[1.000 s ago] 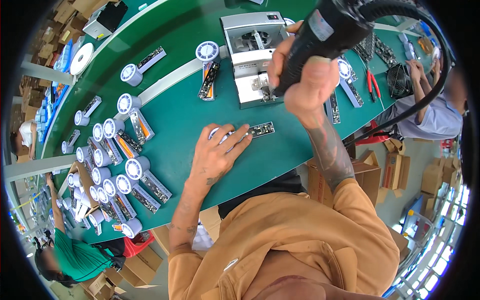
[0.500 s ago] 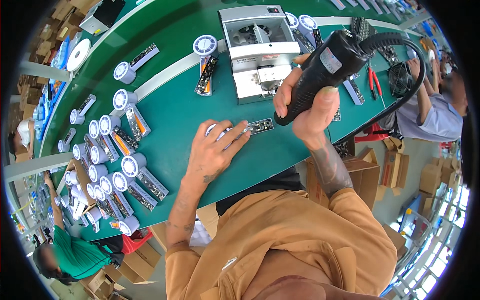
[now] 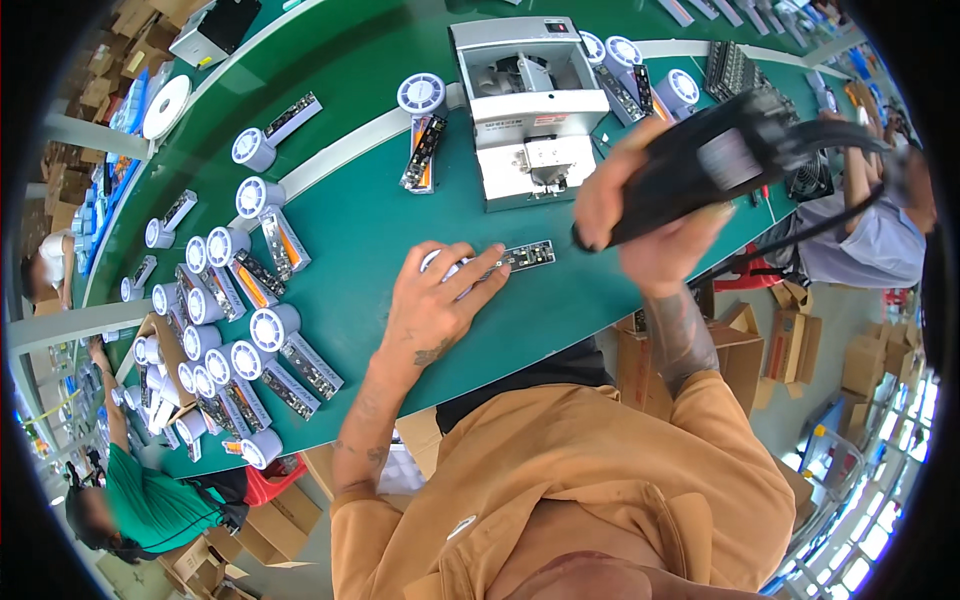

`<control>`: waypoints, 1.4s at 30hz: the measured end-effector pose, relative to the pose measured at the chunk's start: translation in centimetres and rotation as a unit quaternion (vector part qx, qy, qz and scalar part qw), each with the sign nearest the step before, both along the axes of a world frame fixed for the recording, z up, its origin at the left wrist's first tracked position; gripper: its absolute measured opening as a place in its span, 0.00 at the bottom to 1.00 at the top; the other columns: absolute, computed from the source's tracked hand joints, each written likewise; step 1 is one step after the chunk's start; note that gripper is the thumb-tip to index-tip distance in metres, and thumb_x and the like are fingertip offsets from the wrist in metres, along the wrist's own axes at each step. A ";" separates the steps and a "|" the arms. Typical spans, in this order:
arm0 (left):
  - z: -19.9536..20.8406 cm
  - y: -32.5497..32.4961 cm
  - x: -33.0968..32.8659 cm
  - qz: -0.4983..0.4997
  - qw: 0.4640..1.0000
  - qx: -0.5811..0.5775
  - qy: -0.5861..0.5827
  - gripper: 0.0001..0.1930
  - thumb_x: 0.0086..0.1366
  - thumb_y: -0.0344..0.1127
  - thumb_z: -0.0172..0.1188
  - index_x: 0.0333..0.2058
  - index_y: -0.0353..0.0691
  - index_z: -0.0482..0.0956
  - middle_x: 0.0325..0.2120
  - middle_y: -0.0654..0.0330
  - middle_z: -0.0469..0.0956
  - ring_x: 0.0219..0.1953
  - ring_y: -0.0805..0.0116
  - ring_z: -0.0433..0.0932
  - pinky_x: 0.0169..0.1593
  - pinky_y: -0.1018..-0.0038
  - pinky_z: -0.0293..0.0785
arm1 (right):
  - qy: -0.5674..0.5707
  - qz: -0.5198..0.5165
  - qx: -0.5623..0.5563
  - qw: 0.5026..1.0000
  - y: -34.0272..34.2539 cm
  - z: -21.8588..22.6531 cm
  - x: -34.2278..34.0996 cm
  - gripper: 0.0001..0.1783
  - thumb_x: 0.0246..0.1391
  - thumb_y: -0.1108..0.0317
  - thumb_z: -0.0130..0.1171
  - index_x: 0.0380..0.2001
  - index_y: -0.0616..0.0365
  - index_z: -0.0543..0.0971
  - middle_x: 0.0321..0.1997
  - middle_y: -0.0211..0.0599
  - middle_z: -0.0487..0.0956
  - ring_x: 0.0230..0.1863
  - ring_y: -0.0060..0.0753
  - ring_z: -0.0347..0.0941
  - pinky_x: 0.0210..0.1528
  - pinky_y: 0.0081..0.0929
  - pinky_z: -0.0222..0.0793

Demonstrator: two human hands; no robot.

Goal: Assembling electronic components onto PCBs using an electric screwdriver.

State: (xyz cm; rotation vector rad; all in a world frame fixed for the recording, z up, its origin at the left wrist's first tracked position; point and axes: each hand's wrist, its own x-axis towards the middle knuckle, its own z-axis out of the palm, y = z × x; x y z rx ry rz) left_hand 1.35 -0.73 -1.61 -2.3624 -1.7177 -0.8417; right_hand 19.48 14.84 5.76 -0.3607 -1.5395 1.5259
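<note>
My left hand (image 3: 440, 300) curls over a handheld fan lying on the green bench, its fingers closed around the body. Past the fingertips shows the fan's exposed circuit board (image 3: 530, 256); most of the white round head is hidden under the hand. My right hand (image 3: 665, 235) is wrapped round a thick black corded electric screwdriver (image 3: 690, 170), held tilted above the bench to the right of the board and apart from it. Motion blurs this hand and the tool. Just beyond stands a silver screw feeder (image 3: 530, 110).
Several open handheld fans (image 3: 275, 330) crowd the bench's left side, and one fan (image 3: 422, 95) lies left of the feeder. The screwdriver's black cable (image 3: 830, 220) runs off right. Co-workers sit left, in a green shirt (image 3: 150, 500), and right. Cardboard boxes (image 3: 735, 360) stand below the bench.
My right hand has moved right with the screwdriver, away from the circuit board. My left hand stays on the fan. The whole view has shifted slightly.
</note>
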 end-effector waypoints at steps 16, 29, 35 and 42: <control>0.9 0.2 0.2 0.113 0.987 -0.037 -0.110 0.40 0.49 0.44 0.76 0.60 0.38 0.73 0.52 0.57 0.80 0.67 0.52 0.64 0.69 0.49 0.49 | 0.038 -0.066 0.053 0.996 0.1 0.8 -4.9 0.48 0.60 0.26 0.44 0.56 0.68 0.61 0.20 0.37 0.68 0.15 0.27 0.66 0.18 0.24 0.63; 0.7 0.3 0.1 0.106 0.985 -0.057 -0.121 0.43 0.51 0.44 0.75 0.63 0.34 0.68 0.46 0.53 0.82 0.67 0.54 0.64 0.70 0.48 0.47 | 0.058 -0.035 0.009 0.998 -1.7 -0.7 -6.9 0.51 0.59 0.26 0.46 0.55 0.73 0.61 0.19 0.39 0.69 0.14 0.26 0.66 0.18 0.23 0.63; 0.2 0.4 0.0 0.099 0.981 -0.047 -0.158 0.43 0.51 0.42 0.76 0.63 0.31 0.68 0.48 0.53 0.81 0.68 0.53 0.64 0.70 0.49 0.48 | 0.056 0.003 0.007 0.998 -2.5 -1.0 -7.2 0.53 0.55 0.24 0.50 0.50 0.74 0.63 0.20 0.38 0.72 0.16 0.23 0.66 0.19 0.21 0.63; -0.3 0.5 0.0 0.076 0.976 -0.045 -0.197 0.47 0.50 0.38 0.76 0.65 0.26 0.62 0.48 0.52 0.81 0.67 0.52 0.65 0.71 0.49 0.49 | 0.053 0.032 0.052 0.997 -2.3 -2.4 -6.4 0.50 0.56 0.26 0.53 0.52 0.70 0.67 0.21 0.41 0.75 0.16 0.26 0.68 0.20 0.22 0.63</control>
